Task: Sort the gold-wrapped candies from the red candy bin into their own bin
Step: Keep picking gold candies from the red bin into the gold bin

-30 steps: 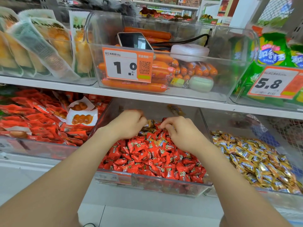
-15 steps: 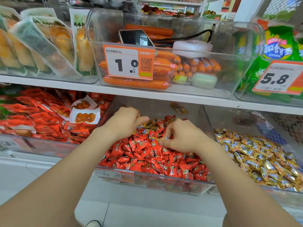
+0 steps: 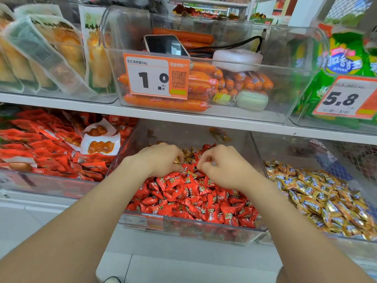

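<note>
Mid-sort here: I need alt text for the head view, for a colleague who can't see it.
The left hand and right hand reach with curled fingers into the back of the red candy bin, where a few gold-wrapped candies show among the red ones. The gold candy bin stands to its right, heaped high.

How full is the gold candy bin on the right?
Partly full: gold-wrapped candies pile at the front of the gold candy bin; its back is bare.

Forearms (image 3: 81, 221) bare throughout; left hand (image 3: 161, 160), right hand (image 3: 223, 169) bare too.
</note>
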### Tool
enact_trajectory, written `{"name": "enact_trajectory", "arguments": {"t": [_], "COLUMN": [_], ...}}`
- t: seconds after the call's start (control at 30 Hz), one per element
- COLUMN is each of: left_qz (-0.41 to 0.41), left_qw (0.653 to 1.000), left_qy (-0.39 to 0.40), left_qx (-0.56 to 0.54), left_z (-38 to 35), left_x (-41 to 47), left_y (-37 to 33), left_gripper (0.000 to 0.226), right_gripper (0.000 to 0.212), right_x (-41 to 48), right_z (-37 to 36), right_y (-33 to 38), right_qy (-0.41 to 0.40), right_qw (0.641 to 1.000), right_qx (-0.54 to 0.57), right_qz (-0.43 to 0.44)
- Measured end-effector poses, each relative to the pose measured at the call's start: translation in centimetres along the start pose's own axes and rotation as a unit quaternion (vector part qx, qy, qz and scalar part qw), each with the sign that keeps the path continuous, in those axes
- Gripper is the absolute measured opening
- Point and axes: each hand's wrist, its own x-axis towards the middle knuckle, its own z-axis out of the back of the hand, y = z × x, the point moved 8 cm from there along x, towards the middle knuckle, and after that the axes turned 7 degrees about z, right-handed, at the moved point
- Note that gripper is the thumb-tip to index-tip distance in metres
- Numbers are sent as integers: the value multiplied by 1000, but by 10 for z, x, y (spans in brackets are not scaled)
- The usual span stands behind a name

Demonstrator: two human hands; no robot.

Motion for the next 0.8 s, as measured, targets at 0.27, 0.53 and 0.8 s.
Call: {"name": "enact_trajectory", "arguments": {"t": [0.27, 0.53, 0.8], "left_qz": [1, 21, 55], "left_qw": [977, 949, 917], "left_qy": [-166, -186, -188], "left_qx": [-136, -255, -346], "left_z": [30, 34, 26], "left_x": [-21, -62, -81], "left_y": [20, 12, 11], "left_gripper": [30, 27, 36], "right_gripper": [9, 11, 17], "right_x": [12, -2, 0], "right_z": [-19, -12, -14], "right_y": [6, -1, 10], "right_qy": [48, 11, 5], "right_qw": [998, 999, 1000], "right_qx": [-37, -32, -28], "right_qz": [30, 8, -10]}}
